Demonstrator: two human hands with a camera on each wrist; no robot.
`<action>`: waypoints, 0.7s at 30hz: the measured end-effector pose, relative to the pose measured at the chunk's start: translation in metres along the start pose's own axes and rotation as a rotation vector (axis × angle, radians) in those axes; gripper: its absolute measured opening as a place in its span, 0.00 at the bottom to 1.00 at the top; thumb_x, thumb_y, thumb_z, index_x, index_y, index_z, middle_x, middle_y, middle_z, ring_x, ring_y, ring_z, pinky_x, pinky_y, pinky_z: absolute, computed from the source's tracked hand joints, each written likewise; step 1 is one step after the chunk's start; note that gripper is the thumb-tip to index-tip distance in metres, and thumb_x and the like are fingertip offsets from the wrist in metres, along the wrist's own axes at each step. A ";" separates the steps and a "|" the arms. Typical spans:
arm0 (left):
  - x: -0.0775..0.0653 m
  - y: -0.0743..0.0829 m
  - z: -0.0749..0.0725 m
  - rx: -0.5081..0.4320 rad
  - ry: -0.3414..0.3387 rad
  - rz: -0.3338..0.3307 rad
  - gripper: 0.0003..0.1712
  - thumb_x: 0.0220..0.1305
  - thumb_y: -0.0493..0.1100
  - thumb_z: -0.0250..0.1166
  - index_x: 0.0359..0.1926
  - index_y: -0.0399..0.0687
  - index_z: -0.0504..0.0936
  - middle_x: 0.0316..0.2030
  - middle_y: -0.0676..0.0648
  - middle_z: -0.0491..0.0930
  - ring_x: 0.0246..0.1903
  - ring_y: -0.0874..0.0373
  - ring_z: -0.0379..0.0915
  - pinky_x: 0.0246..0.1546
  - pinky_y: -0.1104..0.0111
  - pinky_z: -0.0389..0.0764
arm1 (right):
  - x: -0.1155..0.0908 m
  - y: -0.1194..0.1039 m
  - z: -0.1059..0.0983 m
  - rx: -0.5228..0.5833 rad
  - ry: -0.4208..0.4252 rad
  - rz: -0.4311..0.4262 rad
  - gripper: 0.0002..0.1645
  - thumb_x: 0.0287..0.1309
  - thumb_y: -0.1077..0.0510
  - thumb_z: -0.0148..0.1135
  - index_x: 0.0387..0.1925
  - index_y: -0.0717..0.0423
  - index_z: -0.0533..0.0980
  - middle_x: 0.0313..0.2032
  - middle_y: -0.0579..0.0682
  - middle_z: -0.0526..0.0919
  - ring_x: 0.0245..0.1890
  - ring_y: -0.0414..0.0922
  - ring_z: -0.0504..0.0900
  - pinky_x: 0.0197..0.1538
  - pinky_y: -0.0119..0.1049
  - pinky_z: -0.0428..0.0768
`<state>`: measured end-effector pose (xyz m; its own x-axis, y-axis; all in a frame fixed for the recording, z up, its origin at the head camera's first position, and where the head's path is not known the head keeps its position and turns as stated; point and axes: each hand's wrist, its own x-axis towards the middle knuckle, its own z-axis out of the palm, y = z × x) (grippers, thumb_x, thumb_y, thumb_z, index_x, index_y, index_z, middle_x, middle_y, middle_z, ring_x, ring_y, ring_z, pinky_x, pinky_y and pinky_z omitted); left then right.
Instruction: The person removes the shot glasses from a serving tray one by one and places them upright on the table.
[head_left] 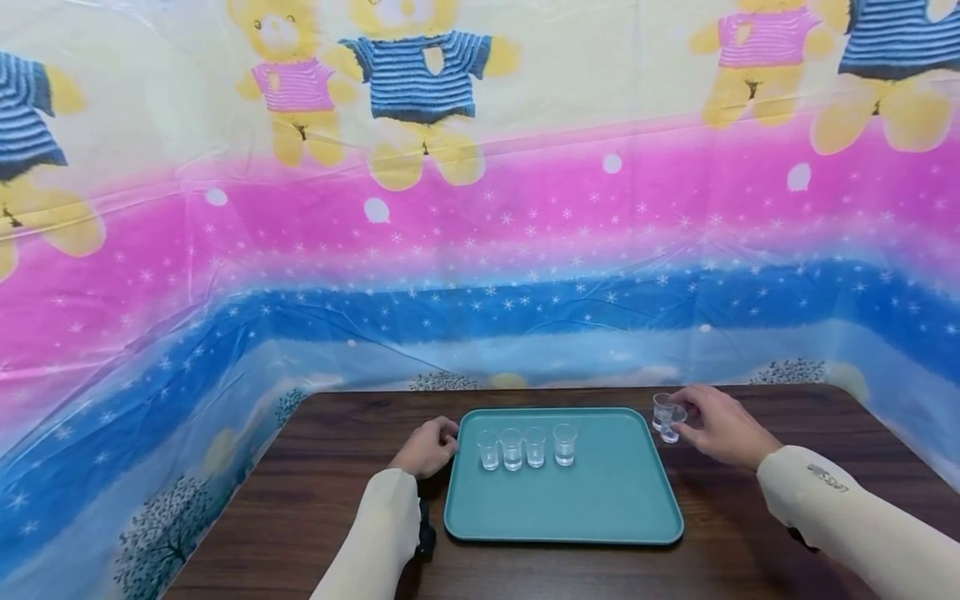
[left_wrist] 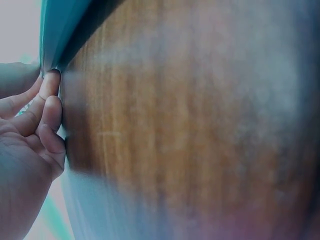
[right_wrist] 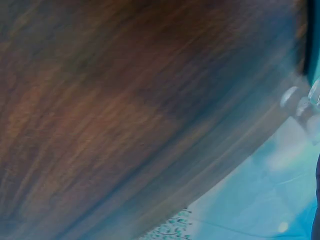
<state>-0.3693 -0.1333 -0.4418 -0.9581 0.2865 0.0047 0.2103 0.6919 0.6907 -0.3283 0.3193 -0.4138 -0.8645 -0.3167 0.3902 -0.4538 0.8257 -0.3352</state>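
A green tray [head_left: 570, 504] lies on the brown table, and several small clear shot glasses [head_left: 512, 450] stand in a row on its left and middle part. My left hand [head_left: 426, 448] is at the tray's left edge. In the left wrist view, its curled fingers [left_wrist: 51, 112] and thumb meet at the tray's rim [left_wrist: 65, 30]. Beyond the tray's right corner, my right hand [head_left: 723, 427] pinches a shot glass [head_left: 672, 425] between thumb and fingers. Just behind that one is another shot glass [head_left: 660, 408]. Clear glasses [right_wrist: 303, 106] show at the right edge of the right wrist view.
The dark wood table [head_left: 345, 500] extends around the tray on both sides. A printed cloth [head_left: 450, 308] with bears and snowflakes hangs behind the table and along its sides. A black band [head_left: 426, 533] sits at the left wrist.
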 end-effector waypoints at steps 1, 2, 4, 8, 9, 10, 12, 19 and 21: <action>0.000 0.000 0.000 0.003 0.001 0.000 0.16 0.66 0.34 0.55 0.54 0.35 0.72 0.33 0.46 0.72 0.31 0.54 0.68 0.32 0.62 0.71 | -0.001 0.001 0.000 0.002 0.001 0.007 0.21 0.53 0.62 0.67 0.49 0.64 0.76 0.39 0.53 0.77 0.36 0.44 0.75 0.36 0.44 0.75; 0.000 -0.001 0.000 0.005 0.001 -0.001 0.16 0.66 0.34 0.55 0.54 0.35 0.72 0.33 0.46 0.72 0.31 0.54 0.68 0.32 0.62 0.71 | -0.002 0.002 0.001 -0.002 0.001 0.010 0.20 0.53 0.62 0.67 0.48 0.64 0.76 0.39 0.53 0.77 0.36 0.45 0.75 0.36 0.44 0.75; 0.000 -0.001 0.000 0.009 0.002 -0.002 0.16 0.66 0.34 0.55 0.54 0.35 0.72 0.33 0.46 0.72 0.30 0.55 0.68 0.32 0.62 0.71 | -0.003 0.003 0.003 -0.008 0.001 0.004 0.20 0.54 0.62 0.67 0.48 0.65 0.76 0.39 0.54 0.77 0.36 0.46 0.75 0.36 0.45 0.75; 0.001 -0.001 0.001 0.006 0.001 -0.003 0.16 0.66 0.33 0.55 0.54 0.34 0.72 0.32 0.46 0.72 0.30 0.55 0.68 0.32 0.63 0.70 | -0.004 0.004 0.008 -0.026 0.000 0.003 0.18 0.54 0.63 0.67 0.47 0.65 0.76 0.39 0.54 0.77 0.36 0.46 0.75 0.36 0.44 0.75; 0.000 -0.001 0.001 0.004 0.000 -0.004 0.16 0.66 0.33 0.55 0.54 0.34 0.72 0.32 0.46 0.72 0.30 0.55 0.68 0.31 0.63 0.70 | -0.004 0.004 0.009 -0.025 0.000 0.007 0.18 0.54 0.63 0.66 0.47 0.65 0.76 0.39 0.55 0.77 0.36 0.46 0.75 0.36 0.44 0.76; 0.000 -0.001 0.001 0.005 0.000 -0.004 0.16 0.66 0.33 0.55 0.54 0.34 0.72 0.32 0.46 0.72 0.30 0.55 0.68 0.31 0.63 0.70 | -0.004 0.004 0.009 -0.023 0.000 0.012 0.18 0.54 0.63 0.66 0.47 0.65 0.75 0.39 0.55 0.77 0.36 0.47 0.75 0.36 0.45 0.76; 0.000 0.000 0.000 0.005 0.000 -0.003 0.16 0.66 0.33 0.55 0.54 0.34 0.72 0.32 0.46 0.72 0.30 0.55 0.68 0.31 0.63 0.70 | -0.004 0.003 0.010 -0.021 -0.003 0.027 0.18 0.54 0.63 0.66 0.47 0.65 0.75 0.39 0.55 0.77 0.36 0.47 0.76 0.37 0.45 0.76; 0.000 0.000 0.000 0.008 -0.001 -0.002 0.16 0.67 0.33 0.55 0.54 0.34 0.72 0.33 0.46 0.72 0.30 0.54 0.67 0.31 0.62 0.70 | -0.002 0.003 0.012 -0.046 -0.020 0.056 0.18 0.53 0.65 0.67 0.46 0.66 0.75 0.38 0.56 0.77 0.37 0.49 0.76 0.37 0.47 0.77; 0.000 0.000 0.000 0.011 0.000 -0.001 0.16 0.67 0.33 0.55 0.54 0.34 0.72 0.33 0.46 0.72 0.30 0.54 0.68 0.32 0.62 0.70 | -0.002 0.003 0.013 -0.051 -0.024 0.065 0.17 0.53 0.65 0.67 0.45 0.66 0.76 0.38 0.56 0.77 0.37 0.50 0.76 0.37 0.47 0.77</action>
<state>-0.3693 -0.1330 -0.4419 -0.9583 0.2857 0.0034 0.2111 0.6997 0.6825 -0.3308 0.3166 -0.4265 -0.8969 -0.2725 0.3482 -0.3857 0.8673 -0.3147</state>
